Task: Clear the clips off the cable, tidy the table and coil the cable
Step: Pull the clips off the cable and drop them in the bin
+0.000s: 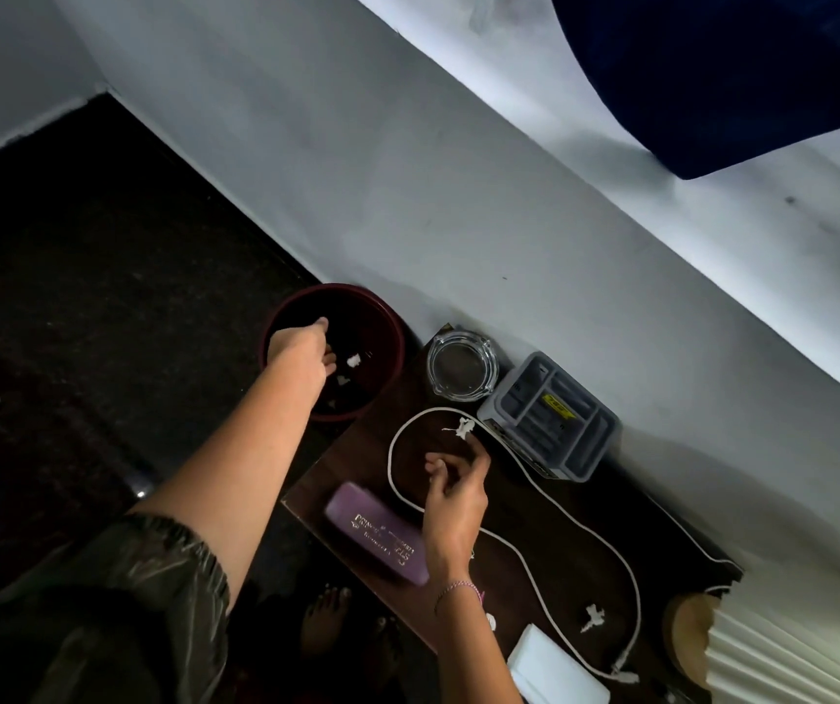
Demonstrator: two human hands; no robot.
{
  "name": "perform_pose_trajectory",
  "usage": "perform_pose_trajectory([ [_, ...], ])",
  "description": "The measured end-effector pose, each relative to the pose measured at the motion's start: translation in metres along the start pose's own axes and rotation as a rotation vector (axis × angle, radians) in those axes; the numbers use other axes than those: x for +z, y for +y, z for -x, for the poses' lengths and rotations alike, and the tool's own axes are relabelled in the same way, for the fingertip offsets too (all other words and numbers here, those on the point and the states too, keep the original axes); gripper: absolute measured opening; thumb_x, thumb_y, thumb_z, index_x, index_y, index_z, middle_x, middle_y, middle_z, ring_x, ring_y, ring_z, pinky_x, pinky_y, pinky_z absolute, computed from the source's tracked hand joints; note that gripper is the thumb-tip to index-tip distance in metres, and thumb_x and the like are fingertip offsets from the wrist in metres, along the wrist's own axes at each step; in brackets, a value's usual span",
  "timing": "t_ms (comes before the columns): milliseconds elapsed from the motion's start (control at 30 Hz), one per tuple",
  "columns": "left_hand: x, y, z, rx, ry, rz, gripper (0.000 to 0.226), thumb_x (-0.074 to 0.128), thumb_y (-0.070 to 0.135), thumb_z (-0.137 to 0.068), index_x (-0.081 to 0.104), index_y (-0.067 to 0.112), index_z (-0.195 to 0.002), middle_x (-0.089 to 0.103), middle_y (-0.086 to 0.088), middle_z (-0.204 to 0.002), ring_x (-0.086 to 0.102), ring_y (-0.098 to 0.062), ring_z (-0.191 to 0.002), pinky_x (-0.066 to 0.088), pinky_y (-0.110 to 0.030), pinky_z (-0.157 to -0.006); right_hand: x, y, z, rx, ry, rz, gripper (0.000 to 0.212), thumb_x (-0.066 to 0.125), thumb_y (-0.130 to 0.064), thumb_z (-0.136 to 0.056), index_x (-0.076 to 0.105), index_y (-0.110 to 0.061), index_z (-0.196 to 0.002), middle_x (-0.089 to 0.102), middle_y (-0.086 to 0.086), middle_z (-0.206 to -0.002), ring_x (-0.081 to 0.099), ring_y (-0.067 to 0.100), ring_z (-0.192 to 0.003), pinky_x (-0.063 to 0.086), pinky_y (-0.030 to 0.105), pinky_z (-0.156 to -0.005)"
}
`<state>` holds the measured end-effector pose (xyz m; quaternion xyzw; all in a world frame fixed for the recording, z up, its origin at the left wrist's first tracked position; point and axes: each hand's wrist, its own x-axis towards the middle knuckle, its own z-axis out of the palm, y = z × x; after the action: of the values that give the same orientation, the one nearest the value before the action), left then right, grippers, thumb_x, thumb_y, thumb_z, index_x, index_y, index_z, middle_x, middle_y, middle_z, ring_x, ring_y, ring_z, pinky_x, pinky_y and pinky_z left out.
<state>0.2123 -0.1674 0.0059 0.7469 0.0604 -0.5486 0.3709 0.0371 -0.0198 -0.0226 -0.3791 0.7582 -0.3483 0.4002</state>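
Cable (390, 457) was seen snaked loose across worktop (580, 576) w/ clips (464, 428) alongside, judged light, limp, best taken near an end; left hand (306, 350) was spread over red tub (391, 325), right hand (453, 492) loosely curled, nothing pinched.

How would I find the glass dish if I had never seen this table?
Look at the dark wooden table against the white wall. At its far end, between the round dark red bin and the grey plastic tray, sits the glass dish. It is the only see-through thing there, round with a thick rim.
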Motion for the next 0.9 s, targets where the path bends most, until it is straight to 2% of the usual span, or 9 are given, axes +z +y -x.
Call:
perform_pose_trajectory([
  [233,0.000,-0.032,0.004,-0.046,-0.048,-0.128,0.035,0.051,0.014,-0.093,0.054,-0.002,-0.124,0.058,-0.018,-0.129,0.059,-0.030,-0.115,0.047,-0.033,-0.086,-0.002,-0.002,-0.001,0.048,0.051,-0.025,0.038,0.050,-0.002,-0.090,0.046,-0.021,-0.123,0.068,-0.004,-0.087,0.065,0.003,-0.081,0.045,0.004,-0.071],
  [333,0.005,-0.054,0.016,-0.060,-0.095,-0.198,0.034,0.048,0.011,-0.094,0.052,-0.003,-0.125,0.056,-0.021,-0.130,0.057,-0.032,-0.118,0.045,-0.033,-0.088,-0.010,0.001,0.000,0.074,0.074,-0.007,0.031,0.052,-0.004,-0.090,0.052,-0.020,-0.116,0.068,-0.004,-0.088,0.064,0.001,-0.081,0.042,-0.001,-0.067],
  [400,0.007,-0.071,0.026,-0.074,-0.130,-0.253,0.035,0.046,0.011,-0.094,0.051,-0.003,-0.126,0.056,-0.021,-0.130,0.057,-0.032,-0.118,0.045,-0.032,-0.089,-0.019,0.004,0.002,0.089,0.112,0.026,0.027,0.054,-0.005,-0.089,0.055,-0.020,-0.112,0.067,-0.003,-0.091,0.064,0.007,-0.084,0.041,0.000,-0.066],
  [467,0.010,-0.087,0.035,-0.095,-0.158,-0.290,0.035,0.045,0.011,-0.095,0.050,-0.004,-0.126,0.057,-0.021,-0.130,0.060,-0.033,-0.111,0.045,-0.033,-0.089,-0.032,0.009,0.005,0.091,0.150,0.073,0.026,0.055,-0.004,-0.088,0.057,-0.017,-0.111,0.064,0.001,-0.099,0.063,0.012,-0.091,0.041,0.005,-0.072],
  [533,0.013,-0.102,0.043,-0.111,-0.171,-0.312,0.033,0.045,0.010,-0.095,0.051,-0.003,-0.124,0.058,-0.022,-0.127,0.064,-0.034,-0.100,0.046,-0.035,-0.088,-0.048,0.019,0.007,0.071,0.187,0.159,0.027,0.056,-0.002,-0.087,0.058,-0.010,-0.113,0.061,0.008,-0.108,0.059,0.019,-0.101,0.044,0.019,-0.084],
  [667,0.023,-0.128,0.060,-0.134,-0.197,-0.401,0.031,0.045,0.009,-0.095,0.052,-0.002,-0.123,0.059,-0.022,-0.127,0.059,-0.034,-0.115,0.045,-0.036,-0.093,-0.091,0.043,0.011,0.221,0.316,0.371,0.032,0.057,-0.004,-0.087,0.057,-0.007,-0.119,0.050,0.022,-0.125,0.044,0.037,-0.119,0.039,0.045,-0.098],
  [767,0.033,-0.143,0.072,-0.159,-0.223,-0.453,0.032,0.045,0.009,-0.095,0.051,-0.004,-0.124,0.058,-0.022,-0.128,0.057,-0.033,-0.117,0.045,-0.035,-0.095,-0.124,0.059,0.013,0.355,0.304,0.476,0.037,0.057,-0.005,-0.087,0.053,-0.005,-0.124,0.039,0.024,-0.135,0.034,0.042,-0.124,0.036,0.051,-0.100],
  [900,0.046,-0.160,0.083,-0.164,-0.259,-0.510,0.032,0.045,0.008,-0.095,0.051,-0.004,-0.124,0.057,-0.022,-0.129,0.057,-0.033,-0.118,0.045,-0.034,-0.094,-0.157,0.076,0.013,0.373,0.169,0.607,0.039,0.056,-0.006,-0.088,0.051,-0.006,-0.127,0.030,0.023,-0.144,0.028,0.043,-0.129,0.033,0.049,-0.105],
])
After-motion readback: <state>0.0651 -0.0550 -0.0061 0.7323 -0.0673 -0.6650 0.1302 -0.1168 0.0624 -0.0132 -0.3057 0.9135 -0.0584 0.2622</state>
